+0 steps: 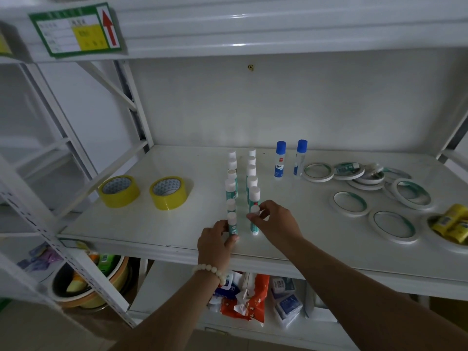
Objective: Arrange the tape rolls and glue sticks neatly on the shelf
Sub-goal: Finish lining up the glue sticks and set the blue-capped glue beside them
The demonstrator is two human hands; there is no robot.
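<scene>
Glue sticks [241,188] look light, rigid and smooth, likely to topple, so they are best pinched low on the barrel. White caps, teal labels, upright in two rows mid-shelf [177,224]. Left hand [215,240] grips the nearest left stick [232,224]; right hand [276,222] pinches the nearest right stick [254,221]. Yellow tape rolls [144,191] sit left, thin white tape rolls [374,196] scattered right.

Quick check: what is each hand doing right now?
Left hand: closed on the front-left glue stick.
Right hand: closed on the front-right glue stick.
</scene>
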